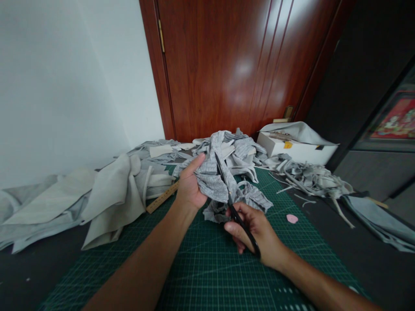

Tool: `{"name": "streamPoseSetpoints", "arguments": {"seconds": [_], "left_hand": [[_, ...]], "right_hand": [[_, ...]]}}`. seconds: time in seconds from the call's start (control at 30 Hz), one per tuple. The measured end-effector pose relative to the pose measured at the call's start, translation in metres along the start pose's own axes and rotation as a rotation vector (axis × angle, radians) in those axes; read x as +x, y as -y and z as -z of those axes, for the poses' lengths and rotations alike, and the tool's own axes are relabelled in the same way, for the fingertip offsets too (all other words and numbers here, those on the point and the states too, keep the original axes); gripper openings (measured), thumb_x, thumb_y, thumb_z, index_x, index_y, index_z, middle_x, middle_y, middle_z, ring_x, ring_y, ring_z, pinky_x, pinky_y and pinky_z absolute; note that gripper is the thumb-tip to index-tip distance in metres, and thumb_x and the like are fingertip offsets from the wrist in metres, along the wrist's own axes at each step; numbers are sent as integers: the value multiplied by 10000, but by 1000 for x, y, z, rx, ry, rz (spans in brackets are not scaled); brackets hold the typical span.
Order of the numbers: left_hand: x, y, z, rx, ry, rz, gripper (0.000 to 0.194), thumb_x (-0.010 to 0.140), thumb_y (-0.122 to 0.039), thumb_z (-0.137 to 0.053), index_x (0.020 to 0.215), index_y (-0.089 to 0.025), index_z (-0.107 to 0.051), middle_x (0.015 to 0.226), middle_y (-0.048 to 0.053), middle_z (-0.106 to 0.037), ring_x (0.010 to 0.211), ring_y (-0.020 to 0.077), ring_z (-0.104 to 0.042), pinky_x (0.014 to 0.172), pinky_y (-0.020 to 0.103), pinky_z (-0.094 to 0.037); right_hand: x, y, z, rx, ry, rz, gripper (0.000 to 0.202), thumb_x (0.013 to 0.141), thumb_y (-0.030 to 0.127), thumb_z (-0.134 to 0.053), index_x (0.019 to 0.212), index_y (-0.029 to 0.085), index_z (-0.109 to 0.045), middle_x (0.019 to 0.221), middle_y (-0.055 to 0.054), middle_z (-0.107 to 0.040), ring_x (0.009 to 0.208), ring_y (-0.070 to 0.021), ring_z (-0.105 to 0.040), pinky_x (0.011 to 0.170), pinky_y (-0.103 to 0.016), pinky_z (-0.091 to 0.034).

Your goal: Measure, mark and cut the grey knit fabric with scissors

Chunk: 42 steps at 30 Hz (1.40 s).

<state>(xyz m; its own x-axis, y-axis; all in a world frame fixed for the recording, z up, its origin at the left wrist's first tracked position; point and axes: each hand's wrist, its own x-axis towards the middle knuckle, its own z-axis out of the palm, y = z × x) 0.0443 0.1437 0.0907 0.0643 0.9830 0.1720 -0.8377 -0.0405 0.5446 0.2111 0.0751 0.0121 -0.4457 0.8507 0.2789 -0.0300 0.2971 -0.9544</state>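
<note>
My left hand (192, 185) grips a piece of heathered grey fabric (212, 183), its thumb on top and the other fingers hidden behind the cloth. In my right hand (251, 226) is a pair of black scissors (241, 222), fingers through the handles. The blades point up and away, lying against the fabric near its middle; whether they are parted is hard to tell. Part of the same grey cloth hangs down in crumpled folds onto the green cutting mat (201, 268) below both hands.
Pale fabric pieces (110, 190) lie at left, by a wooden ruler (162, 198). More grey scraps (246, 149) are heaped behind my hands. At right are a white box (298, 149), tangled fabric strips (316, 179), a pink tailor's chalk-like piece (292, 218) and folded cloth (379, 220).
</note>
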Motion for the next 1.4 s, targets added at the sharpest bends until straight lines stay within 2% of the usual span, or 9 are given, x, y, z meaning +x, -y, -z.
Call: {"name": "streamPoseSetpoints", "arguments": {"seconds": [0.07, 0.13, 0.23, 0.4, 0.5, 0.67, 0.9, 1.1, 1.4], "left_hand": [[0, 0, -3, 8, -19, 9, 318, 799, -234, -789, 1097, -136, -733, 979, 118, -823, 1037, 346, -778, 997, 520, -592], [1, 0, -4, 22, -44, 31, 336, 802, -178, -765, 1129, -116, -725, 968, 123, -823, 1009, 338, -786, 990, 513, -599], [1, -1, -2, 42, -83, 64, 432, 727, -60, -723, 1158, -85, -720, 909, 115, -823, 952, 331, -797, 980, 506, -608], [-2, -2, 0, 54, -78, 16, 572, 637, -15, -703, 1198, -127, -727, 870, 72, -824, 936, 338, -799, 973, 527, -609], [-4, -2, -2, 54, -75, -10, 562, 617, -12, -700, 1164, -133, -740, 829, 66, -818, 934, 346, -797, 967, 531, -607], [-8, 2, -5, 48, -64, -30, 561, 600, -11, -707, 1143, -146, -740, 857, 63, -818, 924, 338, -796, 964, 520, -602], [-12, 15, -8, 54, -102, -38, 565, 556, -24, -748, 1108, -146, -728, 837, 44, -803, 912, 335, -789, 937, 493, -598], [-16, 22, -9, 40, -156, 26, 512, 505, -52, -789, 1006, -124, -719, 708, 10, -745, 779, 313, -773, 849, 469, -612], [-20, 30, -11, 58, -181, 49, 457, 484, -88, -833, 923, -122, -710, 735, 11, -739, 647, 239, -724, 746, 412, -613]], "right_hand": [[0, 0, 0, -8, -1, -4, 433, 903, 589, -735, 942, 196, -559, 549, 96, -494, 386, -70, -445, 368, -182, -403], [0, -1, 0, 3, 2, -10, 430, 901, 588, -739, 934, 200, -555, 548, 100, -487, 388, -69, -440, 370, -183, -418], [1, -3, 1, 18, 11, -5, 417, 901, 575, -746, 930, 207, -553, 553, 103, -484, 385, -67, -434, 367, -182, -426], [1, -9, 1, 15, 28, -4, 407, 890, 541, -778, 955, 203, -561, 555, 101, -512, 368, -64, -447, 351, -162, -366], [-1, -10, 2, 54, 50, -3, 430, 880, 549, -787, 976, 196, -560, 563, 97, -521, 373, -67, -464, 364, -167, -373], [-2, -5, 2, 116, 86, 43, 461, 878, 580, -775, 1004, 192, -559, 617, 72, -554, 430, -82, -515, 432, -196, -464], [0, -3, 2, 138, 62, 60, 462, 919, 605, -719, 1003, 181, -556, 642, 51, -564, 466, -88, -537, 478, -208, -493], [1, -3, 2, 154, 40, 85, 477, 934, 630, -684, 1027, 187, -531, 660, 45, -569, 487, -100, -550, 500, -227, -515], [0, 3, 4, 170, 33, 120, 445, 978, 631, -614, 1004, 193, -540, 702, 26, -572, 541, -122, -581, 543, -263, -542]]}}
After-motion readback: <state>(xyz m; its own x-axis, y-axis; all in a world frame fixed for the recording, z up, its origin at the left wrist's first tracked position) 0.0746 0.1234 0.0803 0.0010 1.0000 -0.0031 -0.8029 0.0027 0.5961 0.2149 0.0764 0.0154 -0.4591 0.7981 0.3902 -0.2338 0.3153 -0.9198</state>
